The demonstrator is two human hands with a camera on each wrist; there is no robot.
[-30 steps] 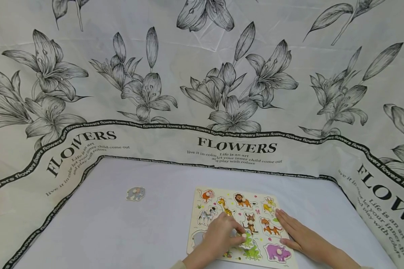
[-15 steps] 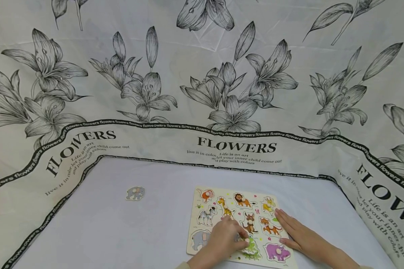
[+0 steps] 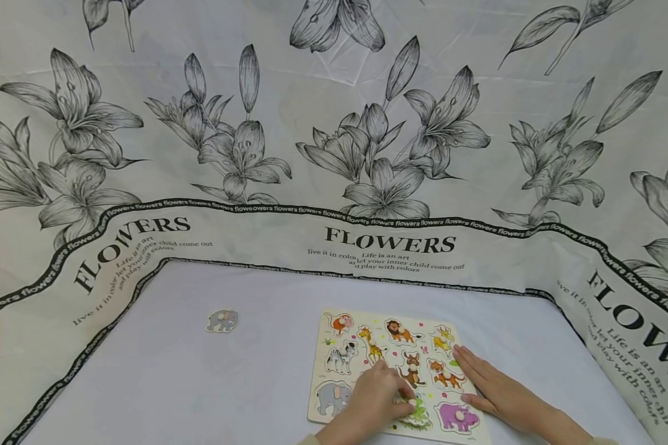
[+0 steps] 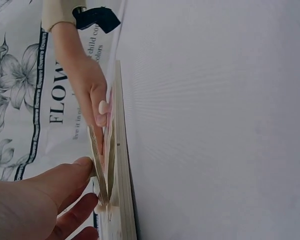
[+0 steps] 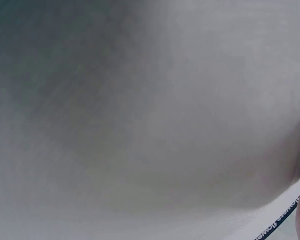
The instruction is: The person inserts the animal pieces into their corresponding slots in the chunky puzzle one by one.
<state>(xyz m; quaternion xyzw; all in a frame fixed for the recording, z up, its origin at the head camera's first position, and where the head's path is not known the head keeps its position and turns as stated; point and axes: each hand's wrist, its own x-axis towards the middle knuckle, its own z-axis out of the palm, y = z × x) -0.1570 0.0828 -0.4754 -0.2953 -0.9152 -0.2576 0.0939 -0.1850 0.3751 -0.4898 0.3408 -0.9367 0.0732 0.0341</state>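
Note:
My left hand (image 3: 375,395) pinches the knob of a green animal puzzle piece (image 3: 419,413) over the lower middle of the wooden puzzle board (image 3: 320,355). In the left wrist view, the thin piece (image 4: 97,162) leans at an angle, its lower end right at the board (image 4: 122,160). My right hand (image 3: 503,392) rests along the board's right edge with its fingers extended. A grey elephant piece (image 3: 222,321) lies on the cloth to the left, apart from the board. The board's lower left corner shows an elephant picture (image 3: 331,398) without a knob.
Other knobbed pieces sit in the board, among them a lion (image 3: 399,332), a zebra (image 3: 342,357) and a purple hippo (image 3: 458,417). A white cloth (image 3: 200,383) covers the table. Behind it rises a flower-printed curtain (image 3: 289,241). The right wrist view is mostly blurred grey.
My left hand has lowered the green piece and shifted it slightly right and toward me, over its matching picture. The right hand keeps its place on the board's edge.

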